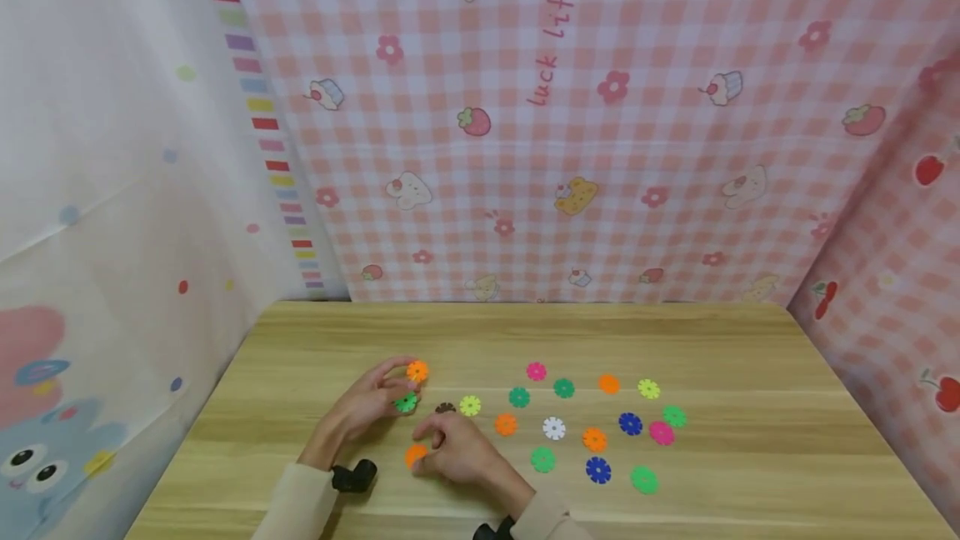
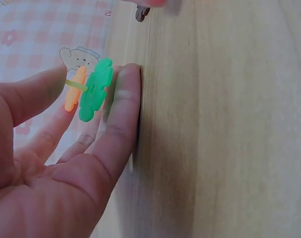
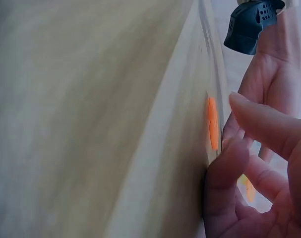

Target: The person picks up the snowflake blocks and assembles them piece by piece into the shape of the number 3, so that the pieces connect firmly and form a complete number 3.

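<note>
My left hand (image 1: pixel 369 400), at the left of the table, holds a small joined piece of notched plastic discs. In it an orange disc (image 2: pixel 77 89) and a green disc (image 2: pixel 96 90) stand side by side, with a thin yellow-green part (image 2: pixel 76 85) running between them. The left thumb lies against that piece. My right hand (image 1: pixel 459 448) is nearer the front edge, its fingers bent and resting low over the table. Beside its thumb and fingertips a loose orange disc (image 3: pixel 212 124) lies flat, apparently ungripped. Above the right hand, a brown disc (image 1: pixel 446 408) is partly hidden.
Several loose notched discs lie spread over the wooden table (image 1: pixel 750 407) to the right, including a yellow one (image 1: pixel 470 405), a white one (image 1: pixel 554 428) and a dark blue one (image 1: pixel 598 470). A checked pink cloth (image 1: pixel 570 140) hangs behind the table.
</note>
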